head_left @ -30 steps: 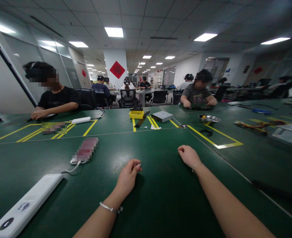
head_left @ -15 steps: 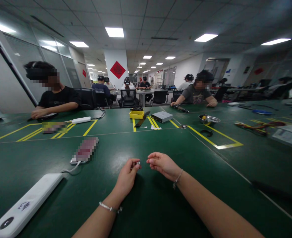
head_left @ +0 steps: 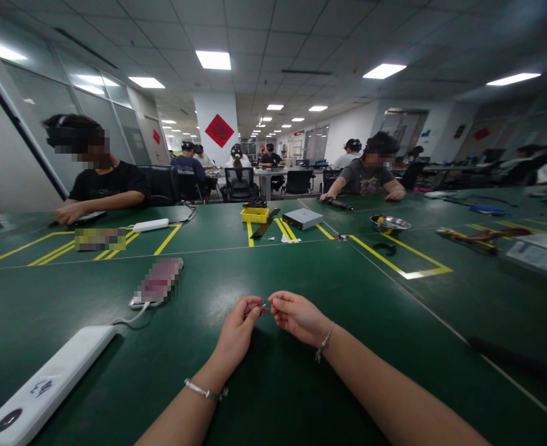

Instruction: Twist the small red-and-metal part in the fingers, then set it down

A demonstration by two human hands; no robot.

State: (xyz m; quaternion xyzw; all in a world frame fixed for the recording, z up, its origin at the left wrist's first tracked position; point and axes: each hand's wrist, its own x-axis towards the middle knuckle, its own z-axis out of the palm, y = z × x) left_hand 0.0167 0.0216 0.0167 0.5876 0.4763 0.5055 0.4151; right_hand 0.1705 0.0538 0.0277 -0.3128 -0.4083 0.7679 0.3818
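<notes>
Just above the green table (head_left: 361, 347), my left hand (head_left: 236, 329) is closed, its thumb and fingers pinching a small shiny metal piece (head_left: 264, 307). The piece is too small for me to tell its kind. Facing it from the right, my right hand (head_left: 300, 318) has its thumb and forefinger pressed together in a pinch. Those fingertips are right beside the metal piece, perhaps touching it. Whether they hold something of their own I cannot make out.
To the left lie a phone (head_left: 159, 282) on a white cable and a large white power bank (head_left: 45, 381). Farther back are a yellow box (head_left: 254, 215), a grey metal case (head_left: 302, 218), a metal bowl (head_left: 396, 224) and wires (head_left: 472, 238). Two people sit across the table.
My right hand has moved left and slightly down, closing the gap to the metal piece. Its fingers are drawn closer together. My left hand has stayed nearly still.
</notes>
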